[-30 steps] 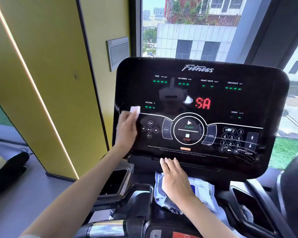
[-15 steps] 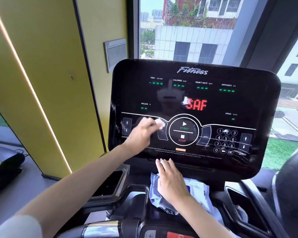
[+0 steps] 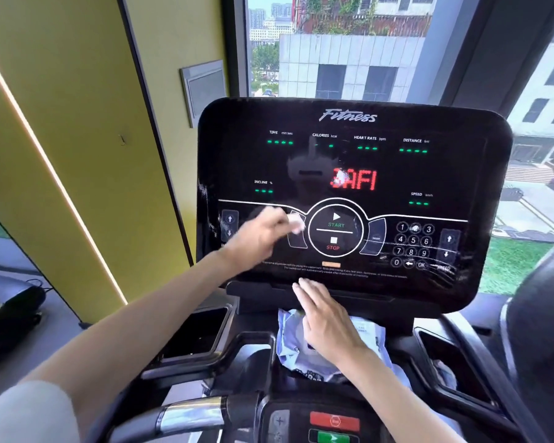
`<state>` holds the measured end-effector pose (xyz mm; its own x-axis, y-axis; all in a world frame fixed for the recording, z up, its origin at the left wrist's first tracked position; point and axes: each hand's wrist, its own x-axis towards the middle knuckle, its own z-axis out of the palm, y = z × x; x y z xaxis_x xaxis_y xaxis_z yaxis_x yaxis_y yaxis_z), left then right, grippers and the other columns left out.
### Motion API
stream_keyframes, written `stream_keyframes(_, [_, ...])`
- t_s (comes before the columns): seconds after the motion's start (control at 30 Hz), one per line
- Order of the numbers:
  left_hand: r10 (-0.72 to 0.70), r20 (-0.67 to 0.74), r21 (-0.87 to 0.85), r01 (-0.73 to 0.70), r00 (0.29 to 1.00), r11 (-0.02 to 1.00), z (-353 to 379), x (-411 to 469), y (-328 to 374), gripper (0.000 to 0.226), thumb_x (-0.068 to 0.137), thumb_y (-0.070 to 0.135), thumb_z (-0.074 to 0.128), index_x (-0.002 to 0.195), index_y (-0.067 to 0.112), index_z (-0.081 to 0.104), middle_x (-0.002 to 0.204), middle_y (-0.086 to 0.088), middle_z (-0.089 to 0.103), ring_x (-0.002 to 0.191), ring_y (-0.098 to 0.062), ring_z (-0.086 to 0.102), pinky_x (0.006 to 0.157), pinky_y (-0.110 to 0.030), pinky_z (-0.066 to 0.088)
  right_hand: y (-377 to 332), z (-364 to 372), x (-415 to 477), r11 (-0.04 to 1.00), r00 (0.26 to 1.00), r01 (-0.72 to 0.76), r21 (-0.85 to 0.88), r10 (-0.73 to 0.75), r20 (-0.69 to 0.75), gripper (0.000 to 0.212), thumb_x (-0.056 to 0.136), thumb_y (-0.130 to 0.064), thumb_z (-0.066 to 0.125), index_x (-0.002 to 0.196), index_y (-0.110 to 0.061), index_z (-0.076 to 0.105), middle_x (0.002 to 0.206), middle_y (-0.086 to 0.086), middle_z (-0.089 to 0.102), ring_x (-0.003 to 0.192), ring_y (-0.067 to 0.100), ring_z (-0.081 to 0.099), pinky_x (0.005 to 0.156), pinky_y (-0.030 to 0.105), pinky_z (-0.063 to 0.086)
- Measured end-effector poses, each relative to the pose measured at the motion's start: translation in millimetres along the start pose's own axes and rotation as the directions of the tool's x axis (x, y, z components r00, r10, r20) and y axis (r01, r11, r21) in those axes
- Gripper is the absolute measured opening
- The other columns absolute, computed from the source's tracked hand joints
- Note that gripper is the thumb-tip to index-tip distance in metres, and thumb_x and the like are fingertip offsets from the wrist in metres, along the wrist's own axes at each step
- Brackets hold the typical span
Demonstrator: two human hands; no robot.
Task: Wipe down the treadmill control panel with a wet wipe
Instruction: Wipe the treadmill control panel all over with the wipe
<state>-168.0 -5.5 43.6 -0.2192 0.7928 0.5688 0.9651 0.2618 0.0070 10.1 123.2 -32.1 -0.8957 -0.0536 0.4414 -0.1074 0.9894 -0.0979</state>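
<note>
The black treadmill control panel (image 3: 429, 174) fills the middle of the head view, lit with green dashes and red letters. My left hand (image 3: 263, 238) holds a small white wet wipe (image 3: 296, 225) against the panel's lower left part, just left of the round START/STOP ring (image 3: 335, 231). My right hand (image 3: 323, 318) lies flat with straight fingers on a blue-and-white wipes pack (image 3: 365, 340) on the tray under the panel, fingertips at the panel's lower edge.
Smears streak the panel's left edge and lower right by the number keypad (image 3: 411, 246). Cup holders (image 3: 202, 334) flank the tray. A chrome-banded handlebar (image 3: 189, 417) and red and green buttons (image 3: 333, 423) sit near me. A yellow wall stands at left, windows behind.
My left hand slid the wipe from the panel's left edge down and right toward the START/STOP ring. My right hand stayed on the pack. The red display scrolled from SA to SAFI.
</note>
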Motion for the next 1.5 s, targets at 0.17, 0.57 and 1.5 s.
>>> stream_keyframes(0.17, [-0.285,-0.281,-0.101,0.267,0.916,0.958,18.7,3.5,14.6,0.069,0.067,-0.025,0.049,0.120,0.020,0.048,0.097,-0.006,0.044,0.083,-0.022,0.041,0.068,-0.040,0.048,26.1,-7.3,-14.0,0.977,0.972,-0.212,-0.019,0.209,-0.111,0.055,0.059,0.008,0.070,0.114,0.003,0.063,0.120,0.015,0.061,0.113,0.027,0.058,0.086,0.033,0.052])
stream_keyframes(0.57, [-0.327,-0.307,-0.162,0.290,0.894,0.943,30.5,14.0,36.6,0.068,0.068,-0.025,0.048,0.119,0.019,0.051,0.092,-0.012,0.054,0.082,-0.024,0.044,0.069,-0.037,0.048,48.6,0.3,-38.0,0.958,0.960,-0.265,-0.109,0.253,-0.117,0.063,0.056,0.012,0.072,0.118,0.003,0.060,0.126,0.021,0.057,0.116,0.033,0.056,0.108,0.039,0.024])
stream_keyframes(1.5, [-0.153,-0.152,-0.160,0.128,0.977,0.979,33.2,45.2,47.1,0.057,0.070,-0.017,0.049,0.121,0.009,0.055,0.101,-0.010,0.046,0.092,-0.025,0.046,0.076,-0.034,0.048,59.1,-3.5,-39.0,0.982,0.987,-0.158,-0.108,0.152,-0.059,0.070,0.054,0.002,0.075,0.122,0.001,0.058,0.127,0.020,0.057,0.118,0.028,0.055,0.109,0.037,0.031])
